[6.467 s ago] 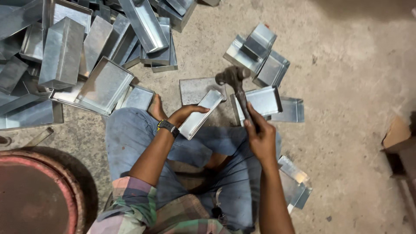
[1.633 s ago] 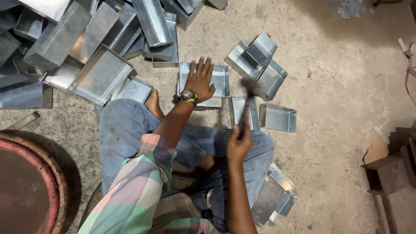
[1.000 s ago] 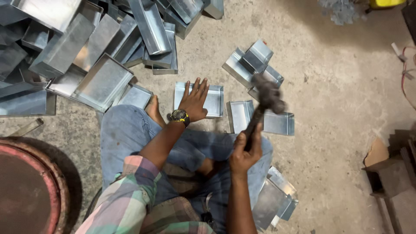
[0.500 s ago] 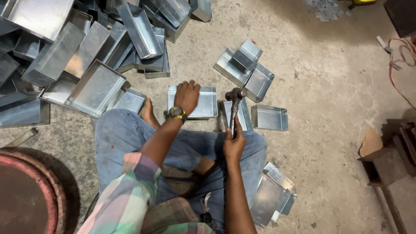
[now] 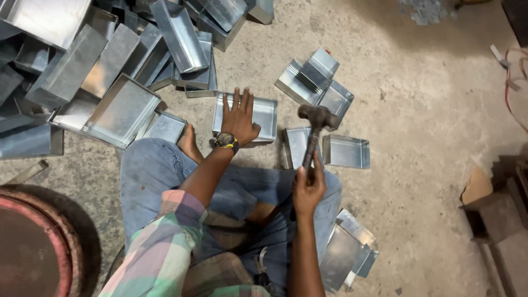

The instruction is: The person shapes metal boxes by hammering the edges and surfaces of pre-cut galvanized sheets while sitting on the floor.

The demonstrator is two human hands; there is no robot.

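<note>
Left hand [image 5: 240, 117] lies flat, fingers spread, palm down on a shallow sheet-metal tray [image 5: 263, 114] that sits on the concrete floor [image 5: 429, 165] just ahead of the knees; a dark wristwatch [image 5: 226, 141] sits on the wrist behind it. Far to the left of that hand, a heap of long folded metal channels and trays [image 5: 110, 60] piles up, with one wide flat tray [image 5: 121, 110] at the near edge and a smaller tray [image 5: 164, 126] just beside a bare foot [image 5: 190, 144]. Below and left, the rim of a rusty red drum [image 5: 33, 242] shows at the frame corner. Right hand [image 5: 308, 190] is closed in a fist round the lower shaft of a hammer [image 5: 314, 129], the dark head raised above and just right of the pressed tray, not touching it. Under the hammer shaft lies a small tray [image 5: 296, 146]; just right of it lies another open tray [image 5: 346, 152]. Beyond the hammer head, a cluster of three nested trays [image 5: 316, 82] rests apart. Down to the right of the right hand, by the thigh, two stacked metal pieces [image 5: 346, 253] lean together. Farther right, a cardboard scrap [image 5: 477, 187] lies near dark blocks.
</note>
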